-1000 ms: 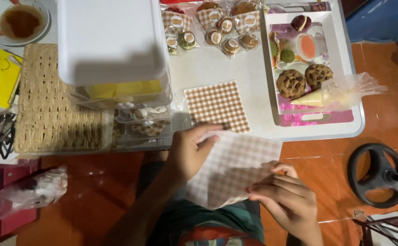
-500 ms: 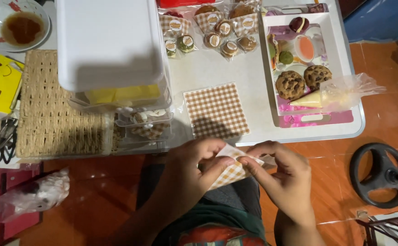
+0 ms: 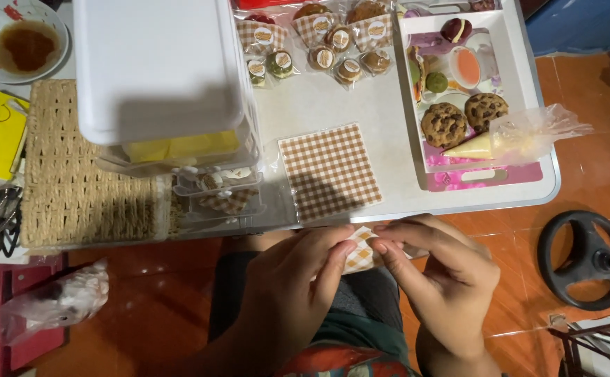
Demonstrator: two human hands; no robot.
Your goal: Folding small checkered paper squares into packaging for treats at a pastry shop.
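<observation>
Drawn closer together at lower centre, the left hand (image 3: 298,279) and right hand (image 3: 444,269) both pinch the folded checkered sheet (image 3: 361,253) between closed fingertips.

Wrapped cookies (image 3: 315,52), woven mat (image 3: 85,174), piping bag (image 3: 521,136) on white table (image 3: 361,105).

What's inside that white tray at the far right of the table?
The white tray holds two chocolate chip cookies, a filled piping bag, a small cup of orange cream and little sandwich cookies; its patterned floor is mostly covered.
</observation>
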